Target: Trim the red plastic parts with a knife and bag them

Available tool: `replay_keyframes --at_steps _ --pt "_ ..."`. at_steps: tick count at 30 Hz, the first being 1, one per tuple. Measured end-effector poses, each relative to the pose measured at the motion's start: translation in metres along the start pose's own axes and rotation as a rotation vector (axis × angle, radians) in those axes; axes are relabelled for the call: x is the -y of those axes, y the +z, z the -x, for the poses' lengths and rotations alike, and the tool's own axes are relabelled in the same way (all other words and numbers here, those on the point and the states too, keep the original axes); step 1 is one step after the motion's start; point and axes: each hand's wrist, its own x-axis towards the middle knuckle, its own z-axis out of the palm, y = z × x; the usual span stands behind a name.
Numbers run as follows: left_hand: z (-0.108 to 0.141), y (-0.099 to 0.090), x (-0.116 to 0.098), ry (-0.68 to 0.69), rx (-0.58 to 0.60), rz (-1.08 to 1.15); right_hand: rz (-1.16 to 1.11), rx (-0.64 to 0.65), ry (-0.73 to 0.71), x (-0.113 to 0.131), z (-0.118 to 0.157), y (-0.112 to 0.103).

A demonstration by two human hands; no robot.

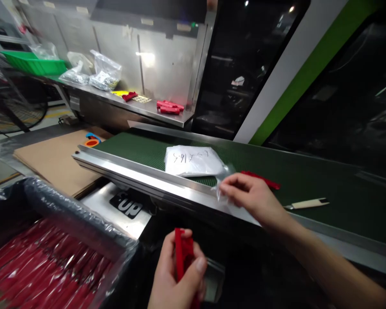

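My left hand (180, 270), low in the middle of the view, is wrapped round a red plastic part (184, 253) held upright. Above the near rail of the conveyor, my right hand (249, 193) pinches the edge of a clear plastic bag (221, 184). This bag lies against the right end of a white packet (193, 161) with handwriting on it, which rests on the green conveyor belt (131, 148). Just behind my right hand another red part (262, 179) lies on the belt. A knife with a pale handle (310, 203) is to its right.
A lined box (83, 223) of bagged red parts stands at the lower left. Behind it are cardboard sheets (51, 159) with tape rolls (91, 140). The back metal shelf (141, 110) holds bags, a green bin (35, 64) and red parts (170, 107).
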Motion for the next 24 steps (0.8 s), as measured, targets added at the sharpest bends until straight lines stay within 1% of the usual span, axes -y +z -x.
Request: replay_keyframes --at_steps 2,4,6,9,10,11,13,14,15,16,18,19,20,21,22,24 --pt "0.001 0.013 -0.002 0.102 -0.012 -0.072 -0.072 0.104 0.052 0.005 0.041 0.023" --pt "0.001 0.018 0.003 0.143 0.008 -0.125 -0.168 0.159 0.108 0.004 0.072 0.039" --pt "-0.001 0.015 0.013 0.121 0.034 -0.177 -0.239 0.17 0.157 -0.004 0.091 0.046" --pt "-0.002 0.004 0.025 0.067 0.008 -0.289 -0.251 0.166 0.219 -0.022 0.102 0.044" --pt "-0.002 0.0 0.029 0.072 -0.013 -0.328 -0.232 0.145 0.219 -0.028 0.104 0.042" --pt "-0.003 -0.003 0.031 0.091 -0.036 -0.375 -0.205 0.095 0.201 -0.033 0.105 0.04" --pt "-0.003 -0.008 0.035 0.161 -0.077 -0.514 -0.144 -0.06 0.126 -0.039 0.106 0.038" --pt "-0.003 -0.009 0.037 0.21 -0.088 -0.609 -0.119 -0.114 0.085 -0.039 0.106 0.037" --pt "-0.002 -0.01 0.039 0.266 -0.081 -0.711 -0.095 -0.11 0.056 -0.037 0.106 0.037" --pt "0.0 -0.011 0.04 0.33 -0.054 -0.808 -0.07 -0.036 0.031 -0.035 0.106 0.036" --pt "0.002 -0.014 0.044 0.435 0.05 -0.966 -0.015 0.2 -0.039 -0.028 0.106 0.035" --pt "0.003 -0.016 0.046 0.463 0.102 -1.026 0.011 0.293 -0.09 -0.024 0.107 0.033" --pt "0.003 -0.018 0.047 0.465 0.133 -1.075 0.029 0.332 -0.144 -0.022 0.108 0.032" --pt "0.002 -0.02 0.048 0.436 0.141 -1.091 0.04 0.308 -0.193 -0.021 0.111 0.029" --pt "0.0 -0.022 0.048 0.383 0.127 -1.076 0.051 0.234 -0.223 -0.021 0.114 0.026" --pt "-0.008 -0.026 0.046 0.279 0.061 -0.969 0.098 0.037 -0.239 -0.023 0.124 0.017"
